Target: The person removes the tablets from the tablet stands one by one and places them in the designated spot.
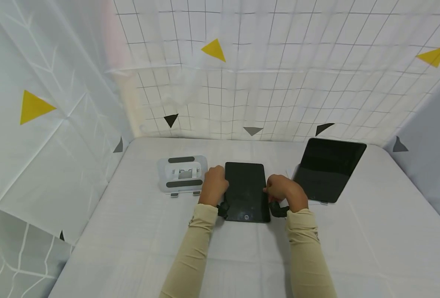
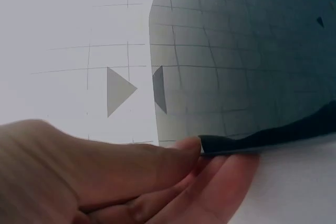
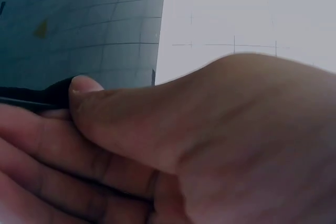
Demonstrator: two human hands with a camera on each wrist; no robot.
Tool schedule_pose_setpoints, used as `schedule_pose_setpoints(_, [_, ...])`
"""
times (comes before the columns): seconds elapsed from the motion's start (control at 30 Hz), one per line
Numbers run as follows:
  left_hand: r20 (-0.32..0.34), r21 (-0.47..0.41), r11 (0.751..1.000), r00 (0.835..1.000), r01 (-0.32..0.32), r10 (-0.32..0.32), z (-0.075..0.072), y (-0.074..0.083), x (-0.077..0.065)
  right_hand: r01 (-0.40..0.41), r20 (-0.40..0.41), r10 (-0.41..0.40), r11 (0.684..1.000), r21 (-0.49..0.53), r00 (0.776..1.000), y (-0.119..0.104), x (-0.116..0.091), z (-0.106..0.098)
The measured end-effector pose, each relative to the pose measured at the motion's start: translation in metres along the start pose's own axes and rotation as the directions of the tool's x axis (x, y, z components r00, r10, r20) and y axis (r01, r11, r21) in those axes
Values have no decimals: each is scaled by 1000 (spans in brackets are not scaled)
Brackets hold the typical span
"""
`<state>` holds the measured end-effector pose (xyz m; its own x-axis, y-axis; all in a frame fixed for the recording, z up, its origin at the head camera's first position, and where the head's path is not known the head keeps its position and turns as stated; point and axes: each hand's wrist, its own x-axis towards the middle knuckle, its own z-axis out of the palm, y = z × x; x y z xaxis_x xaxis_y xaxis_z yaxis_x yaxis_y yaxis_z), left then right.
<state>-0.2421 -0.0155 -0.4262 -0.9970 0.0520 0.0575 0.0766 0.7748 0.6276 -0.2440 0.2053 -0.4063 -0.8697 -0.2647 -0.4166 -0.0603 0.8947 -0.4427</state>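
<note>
A black tablet (image 1: pixel 244 190) with a round home button at its near end is between my hands in the head view. My left hand (image 1: pixel 215 185) pinches its left edge; the left wrist view has the thumb (image 2: pixel 181 158) over the glossy screen (image 2: pixel 236 77) and fingers beneath. At the right edge my right hand (image 1: pixel 284 190) grips the same tablet. In the right wrist view that thumb (image 3: pixel 89 98) lies on top of the edge, the other fingers curled under. Most of the underside is hidden.
Just left of my left hand lies a pale folding stand (image 1: pixel 185 174) with two dark rubber strips. Beyond my right hand, a second black tablet (image 1: pixel 329 169) leans back on a light support. A white cloth covers the table (image 1: pixel 130 231); a gridded curtain (image 1: pixel 257 95) hangs behind it.
</note>
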Motion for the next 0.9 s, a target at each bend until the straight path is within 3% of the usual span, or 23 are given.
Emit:
schedule_pose_setpoints(0.2, [-14,35,999,1000,-24,25,1,-3,0,-6,13,6,1000,-8,1000,1,2,1])
schedule_pose_setpoints(0.73, [-24,30,999,999,-32,33,5,-2,0,-65,6,65,998,0,998,3,0,4])
schedule_pose_setpoints(0.9, [-34,72,996,998,-51,54,6,0,-3,-76,8,76,997,19,997,1,-2,3])
